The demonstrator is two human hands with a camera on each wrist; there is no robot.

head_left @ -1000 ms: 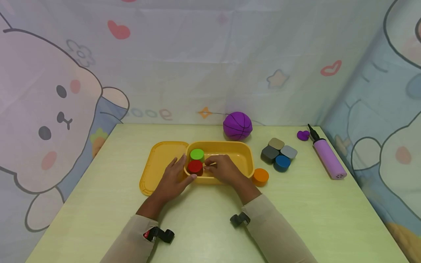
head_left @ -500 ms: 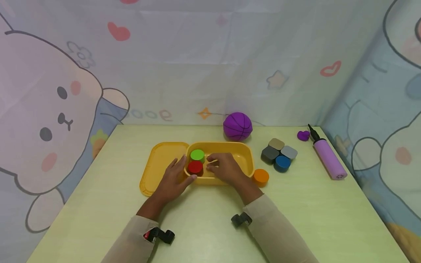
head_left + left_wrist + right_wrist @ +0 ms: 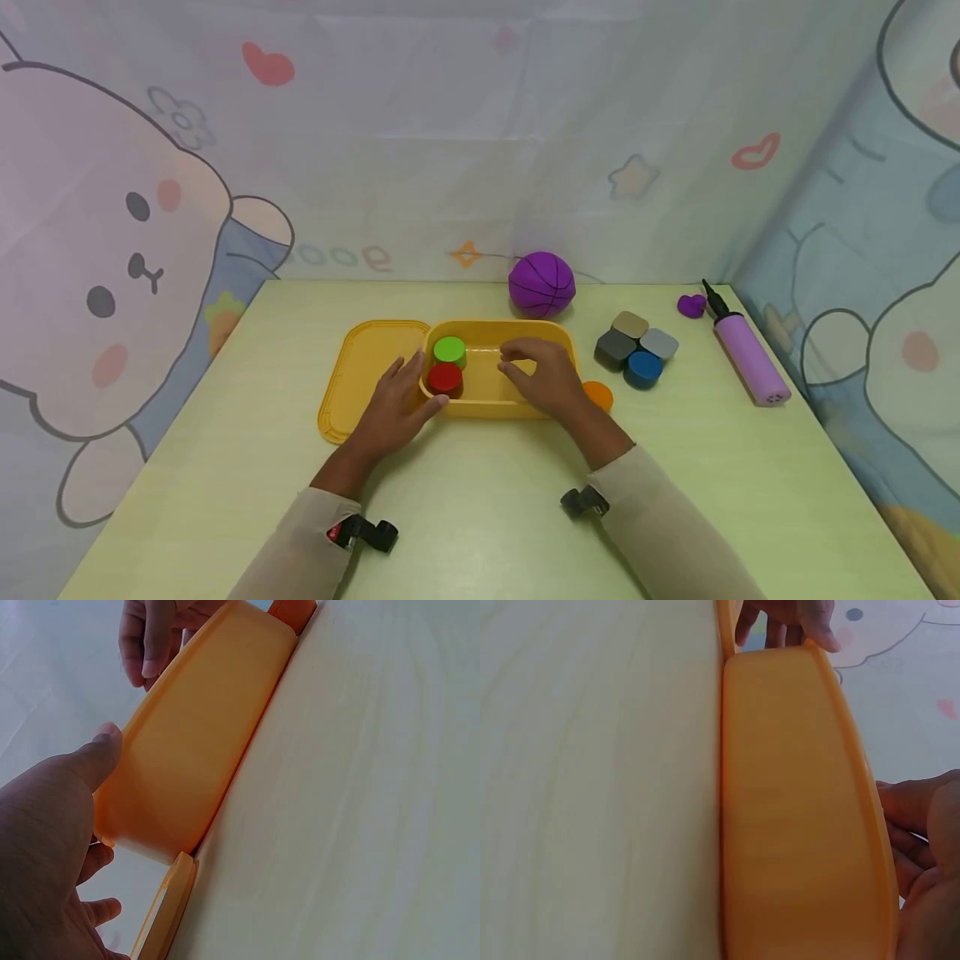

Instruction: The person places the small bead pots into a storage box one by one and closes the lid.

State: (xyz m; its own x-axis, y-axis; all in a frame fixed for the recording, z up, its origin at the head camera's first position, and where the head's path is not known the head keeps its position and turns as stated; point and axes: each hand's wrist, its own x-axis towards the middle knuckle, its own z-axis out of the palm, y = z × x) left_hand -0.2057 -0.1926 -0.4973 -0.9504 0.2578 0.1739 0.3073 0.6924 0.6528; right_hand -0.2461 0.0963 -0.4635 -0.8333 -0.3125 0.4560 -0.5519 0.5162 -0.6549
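A yellow rectangular box [image 3: 480,408] stands on the table with its mouth upward. Inside its left end are a green round block [image 3: 450,351] and a red round block [image 3: 445,379]. My left hand [image 3: 393,408] lies against the box's left end, fingers extended; the thumb touches the near rim in the left wrist view. My right hand [image 3: 543,375] hovers over the right part of the box, fingers loosely bent with a gap between thumb and index and nothing held. An orange round block [image 3: 598,395] sits beside the box's right end, partly covered by the right hand.
The yellow lid [image 3: 375,367] lies left of the box. A purple ball [image 3: 542,285] is behind it. To the right cluster a blue block [image 3: 642,369], a dark grey block [image 3: 615,350], a light grey block [image 3: 659,343] and a tan block [image 3: 630,324]. Farther right are a purple heart [image 3: 692,306] and a pink hand pump [image 3: 752,358].
My right hand has moved right, away from the red and green blocks, toward the box's right end. The left hand and the blocks have stayed in place.
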